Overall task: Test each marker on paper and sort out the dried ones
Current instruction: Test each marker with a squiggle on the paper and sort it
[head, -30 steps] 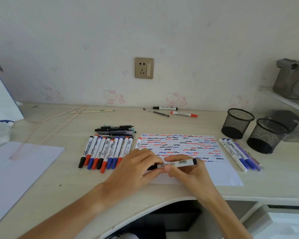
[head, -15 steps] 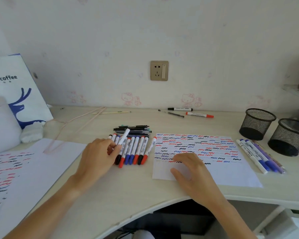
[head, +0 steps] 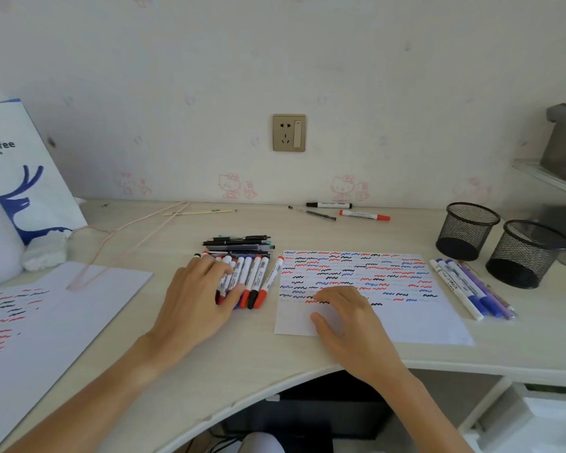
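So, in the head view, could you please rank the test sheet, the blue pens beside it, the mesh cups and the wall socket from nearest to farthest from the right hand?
1. Test sheet, under the right hand.
2. Blue pens, right of the sheet.
3. Mesh cups, far right.
4. Wall socket, on the back wall; farthest.

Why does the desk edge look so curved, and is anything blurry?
Head view: wide-angle lens bows the desk edge and stretches the corners; soft daylight, faint shadows; the test paper squiggles are sharp, the left hand slightly soft.

The left hand (head: 199, 299) covers the leftmost markers (head: 242, 279) in the row, hiding their caps.
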